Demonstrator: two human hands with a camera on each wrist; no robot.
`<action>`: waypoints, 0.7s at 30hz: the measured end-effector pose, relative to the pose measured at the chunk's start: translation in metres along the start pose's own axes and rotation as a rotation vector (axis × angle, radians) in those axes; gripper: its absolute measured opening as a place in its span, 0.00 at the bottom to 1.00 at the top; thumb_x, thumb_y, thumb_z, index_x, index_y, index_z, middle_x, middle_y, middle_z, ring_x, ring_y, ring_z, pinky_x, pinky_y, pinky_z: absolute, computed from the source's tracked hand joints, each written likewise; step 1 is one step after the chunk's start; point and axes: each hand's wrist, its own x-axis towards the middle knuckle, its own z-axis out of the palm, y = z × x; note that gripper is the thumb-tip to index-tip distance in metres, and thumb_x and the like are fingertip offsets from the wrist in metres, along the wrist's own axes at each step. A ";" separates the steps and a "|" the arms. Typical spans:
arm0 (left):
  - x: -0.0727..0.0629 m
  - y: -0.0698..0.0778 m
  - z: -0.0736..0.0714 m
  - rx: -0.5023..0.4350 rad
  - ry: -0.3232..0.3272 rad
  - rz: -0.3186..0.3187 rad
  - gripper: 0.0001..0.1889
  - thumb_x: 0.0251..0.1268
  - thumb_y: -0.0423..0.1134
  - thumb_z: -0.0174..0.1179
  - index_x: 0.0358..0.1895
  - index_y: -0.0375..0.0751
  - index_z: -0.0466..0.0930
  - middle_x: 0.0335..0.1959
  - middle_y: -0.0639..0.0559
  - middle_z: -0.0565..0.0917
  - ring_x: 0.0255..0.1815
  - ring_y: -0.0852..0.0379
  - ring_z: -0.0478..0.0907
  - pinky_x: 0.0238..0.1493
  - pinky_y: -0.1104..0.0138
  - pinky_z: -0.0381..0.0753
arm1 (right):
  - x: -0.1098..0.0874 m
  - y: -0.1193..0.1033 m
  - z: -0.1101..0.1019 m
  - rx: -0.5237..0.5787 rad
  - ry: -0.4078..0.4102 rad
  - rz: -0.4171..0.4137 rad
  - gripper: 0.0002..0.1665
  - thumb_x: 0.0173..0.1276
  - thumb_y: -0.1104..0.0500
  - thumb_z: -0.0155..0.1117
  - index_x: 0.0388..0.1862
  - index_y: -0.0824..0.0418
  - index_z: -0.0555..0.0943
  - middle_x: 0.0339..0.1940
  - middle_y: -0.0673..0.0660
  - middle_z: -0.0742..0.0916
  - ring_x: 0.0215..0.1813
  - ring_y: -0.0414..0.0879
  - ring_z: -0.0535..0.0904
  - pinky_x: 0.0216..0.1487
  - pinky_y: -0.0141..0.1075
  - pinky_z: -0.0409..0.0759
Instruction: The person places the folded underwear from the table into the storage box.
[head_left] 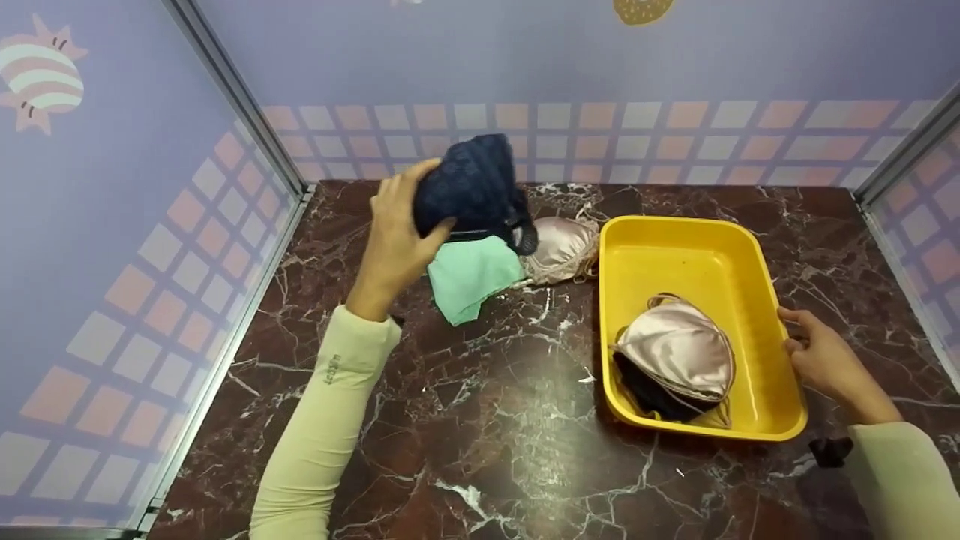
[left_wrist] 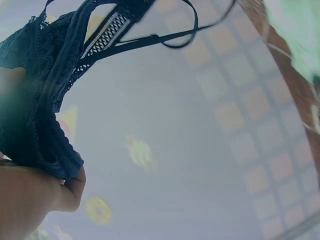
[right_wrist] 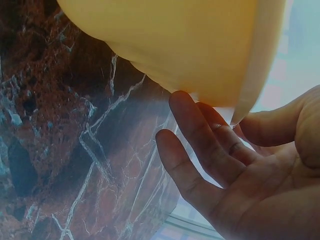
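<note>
Holding the navy lace bra (head_left: 471, 187) between thumb and bent fingers, the left hand (head_left: 397, 225) hangs above the counter (head_left: 442, 420), left of the yellow tray (head_left: 675, 270), whose long axis runs near to far and whose right rim the nearer right hand (head_left: 823, 360) pinches.

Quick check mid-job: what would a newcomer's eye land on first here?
Probably the bright yellow tub on the right, with a shiny pale-pink bra over dark fabric at its near end. Then the navy lace bra held up in the left hand, left of the tub.
</note>
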 end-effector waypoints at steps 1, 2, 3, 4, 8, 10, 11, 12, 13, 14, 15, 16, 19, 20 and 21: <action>0.003 0.005 0.005 -0.001 -0.007 0.015 0.34 0.51 0.36 0.69 0.64 0.49 0.67 0.55 0.49 0.76 0.51 0.52 0.67 0.52 0.60 0.59 | 0.000 0.000 0.000 -0.004 0.001 0.002 0.31 0.73 0.67 0.41 0.72 0.74 0.49 0.58 0.83 0.68 0.51 0.70 0.73 0.36 0.43 0.79; 0.005 0.009 0.009 -0.002 -0.014 0.028 0.34 0.51 0.37 0.69 0.64 0.49 0.66 0.55 0.49 0.76 0.51 0.52 0.67 0.52 0.60 0.59 | 0.000 0.000 0.000 -0.007 0.001 0.003 0.31 0.73 0.67 0.41 0.72 0.74 0.49 0.58 0.83 0.68 0.51 0.70 0.72 0.36 0.44 0.79; 0.007 0.013 0.013 -0.003 -0.020 0.035 0.34 0.51 0.37 0.69 0.64 0.49 0.66 0.54 0.48 0.76 0.51 0.52 0.67 0.52 0.60 0.59 | -0.001 -0.001 0.000 -0.009 0.001 0.006 0.32 0.73 0.67 0.42 0.72 0.74 0.49 0.58 0.83 0.68 0.52 0.70 0.72 0.36 0.43 0.78; 0.009 0.017 0.017 -0.005 -0.026 0.043 0.34 0.52 0.38 0.69 0.64 0.49 0.66 0.54 0.48 0.76 0.52 0.52 0.67 0.53 0.60 0.59 | -0.001 -0.001 0.000 -0.010 -0.001 0.007 0.32 0.73 0.67 0.42 0.72 0.73 0.48 0.58 0.83 0.68 0.52 0.70 0.72 0.36 0.43 0.78; 0.015 0.029 0.033 -0.029 -0.053 0.069 0.34 0.53 0.39 0.68 0.65 0.50 0.65 0.53 0.48 0.76 0.52 0.52 0.66 0.54 0.61 0.58 | -0.001 -0.001 -0.001 0.004 -0.007 0.007 0.32 0.73 0.67 0.41 0.73 0.72 0.48 0.58 0.82 0.68 0.50 0.68 0.73 0.34 0.40 0.77; 0.017 0.034 0.041 -0.039 -0.064 0.090 0.34 0.53 0.39 0.68 0.65 0.49 0.64 0.53 0.48 0.76 0.51 0.53 0.66 0.54 0.61 0.59 | -0.001 0.000 -0.001 0.007 -0.008 0.002 0.32 0.73 0.67 0.41 0.73 0.72 0.48 0.58 0.82 0.68 0.49 0.66 0.74 0.32 0.39 0.77; 0.018 0.037 0.045 -0.042 -0.069 0.097 0.34 0.53 0.39 0.68 0.65 0.49 0.64 0.52 0.49 0.76 0.51 0.53 0.66 0.53 0.61 0.59 | -0.001 0.000 -0.001 0.005 -0.005 -0.003 0.32 0.73 0.67 0.41 0.73 0.72 0.48 0.58 0.82 0.68 0.48 0.66 0.74 0.31 0.38 0.76; 0.019 0.039 0.048 -0.046 -0.073 0.105 0.34 0.53 0.40 0.68 0.65 0.49 0.65 0.52 0.49 0.76 0.50 0.53 0.66 0.53 0.61 0.59 | -0.001 0.000 -0.001 0.004 -0.003 -0.005 0.32 0.73 0.68 0.41 0.73 0.72 0.48 0.58 0.82 0.68 0.48 0.66 0.74 0.31 0.38 0.76; 0.020 0.041 0.052 -0.049 -0.076 0.111 0.34 0.53 0.40 0.68 0.65 0.48 0.65 0.52 0.50 0.76 0.50 0.53 0.66 0.53 0.61 0.59 | -0.001 0.000 -0.001 0.005 -0.001 -0.008 0.32 0.73 0.68 0.41 0.73 0.72 0.48 0.58 0.81 0.68 0.48 0.66 0.74 0.31 0.38 0.75; 0.021 0.043 0.055 -0.054 -0.078 0.114 0.34 0.53 0.40 0.68 0.65 0.48 0.65 0.52 0.50 0.75 0.50 0.54 0.67 0.53 0.62 0.59 | -0.001 0.000 -0.001 0.000 0.004 -0.013 0.32 0.72 0.68 0.42 0.73 0.73 0.49 0.58 0.82 0.68 0.48 0.66 0.74 0.31 0.38 0.75; 0.022 0.045 0.059 -0.058 -0.081 0.118 0.34 0.53 0.40 0.68 0.65 0.48 0.65 0.52 0.50 0.75 0.50 0.54 0.67 0.53 0.62 0.59 | -0.001 0.001 -0.001 -0.004 0.008 -0.016 0.32 0.72 0.68 0.42 0.73 0.73 0.49 0.58 0.82 0.68 0.48 0.66 0.73 0.31 0.38 0.75; 0.022 0.047 0.063 -0.064 -0.083 0.121 0.34 0.53 0.41 0.68 0.65 0.48 0.65 0.52 0.50 0.75 0.50 0.54 0.67 0.52 0.62 0.59 | -0.001 0.001 -0.001 -0.009 0.014 -0.019 0.32 0.72 0.68 0.42 0.72 0.73 0.50 0.58 0.82 0.68 0.48 0.66 0.73 0.31 0.38 0.75; 0.025 0.053 0.075 -0.081 -0.087 0.127 0.33 0.54 0.42 0.67 0.65 0.48 0.65 0.53 0.51 0.75 0.51 0.54 0.67 0.52 0.63 0.59 | 0.000 0.002 0.000 -0.013 0.017 -0.020 0.31 0.73 0.68 0.41 0.72 0.74 0.50 0.58 0.82 0.68 0.48 0.66 0.74 0.32 0.39 0.75; 0.026 0.056 0.079 -0.088 -0.089 0.129 0.33 0.55 0.42 0.67 0.65 0.48 0.65 0.54 0.51 0.75 0.51 0.54 0.67 0.52 0.63 0.59 | 0.000 0.002 0.000 -0.014 0.018 -0.018 0.31 0.73 0.67 0.41 0.72 0.74 0.50 0.58 0.82 0.68 0.48 0.66 0.74 0.32 0.39 0.75; 0.027 0.058 0.082 -0.095 -0.093 0.128 0.33 0.55 0.43 0.67 0.65 0.48 0.65 0.54 0.51 0.75 0.51 0.55 0.67 0.52 0.63 0.59 | 0.000 0.002 0.000 -0.017 0.019 -0.016 0.30 0.74 0.67 0.41 0.72 0.74 0.50 0.58 0.81 0.68 0.48 0.66 0.74 0.32 0.39 0.75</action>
